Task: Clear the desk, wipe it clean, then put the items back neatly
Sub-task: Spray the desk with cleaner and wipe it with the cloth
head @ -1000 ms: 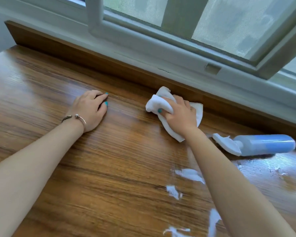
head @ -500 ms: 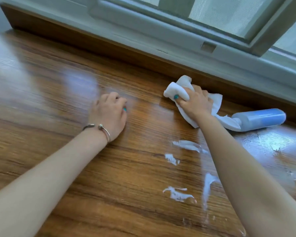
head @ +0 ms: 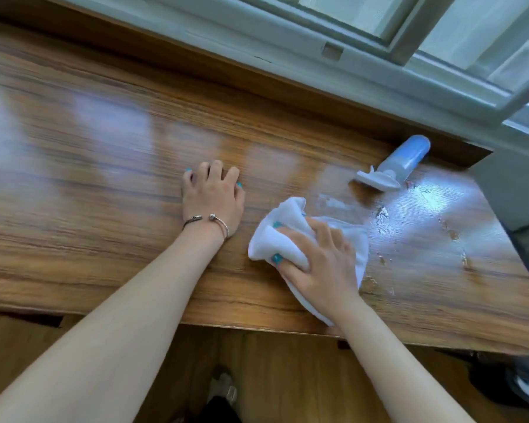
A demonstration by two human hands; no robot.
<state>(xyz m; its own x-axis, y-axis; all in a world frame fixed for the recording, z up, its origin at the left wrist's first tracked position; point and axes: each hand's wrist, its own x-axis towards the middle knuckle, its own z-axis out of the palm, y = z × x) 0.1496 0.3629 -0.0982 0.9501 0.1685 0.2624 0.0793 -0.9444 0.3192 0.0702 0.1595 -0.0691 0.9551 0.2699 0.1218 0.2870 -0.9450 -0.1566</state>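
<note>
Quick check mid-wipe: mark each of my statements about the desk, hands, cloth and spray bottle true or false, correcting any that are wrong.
1. The right hand grips the white cloth on the desk. True.
2. The spray bottle stands upright. False: it lies on its side near the window sill.
3. The left hand holds the bottle. False: it rests on the bare desk, holding nothing.
4. Wet patches show to the right of the cloth. True.

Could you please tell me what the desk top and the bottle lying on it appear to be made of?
Brown desk top: glossy wood or wood-look laminate, streaked grain, window glare. Pale blue spray bottle: probably translucent plastic, white trigger head.
</note>
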